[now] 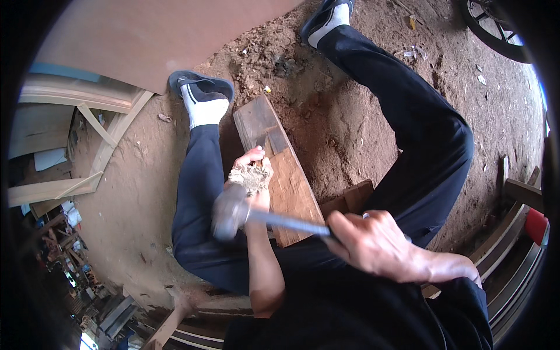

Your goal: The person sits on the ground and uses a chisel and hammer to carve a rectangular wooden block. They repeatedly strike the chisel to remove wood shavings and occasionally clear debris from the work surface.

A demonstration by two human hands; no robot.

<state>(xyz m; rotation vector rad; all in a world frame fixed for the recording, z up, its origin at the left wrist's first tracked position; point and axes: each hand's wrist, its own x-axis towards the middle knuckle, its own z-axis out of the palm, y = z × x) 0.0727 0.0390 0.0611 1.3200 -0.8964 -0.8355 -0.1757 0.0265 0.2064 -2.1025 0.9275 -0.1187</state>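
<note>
My right hand (376, 242) is closed round the handle of a hammer (230, 214). Its metal head, smeared by motion, hangs over my left forearm, just below my left hand (262, 195). The left fingers are wrapped round a tool with a pale, frayed wooden end (251, 178); the rest of it is hidden, so I cannot tell its exact kind. Under and beside that hand lies a thick wooden board (294, 192), slanting away between my legs. A darker squared patch (278, 139) shows on the board beyond my fingers.
Sandy ground (344, 128) with chips and scraps surrounds my feet. A large brown panel (169, 35) stands far left, near a pale timber frame (111, 140). Wooden slats (513, 251) lie at the right, and a wheel (499, 35) shows far right. Clutter fills the lower left.
</note>
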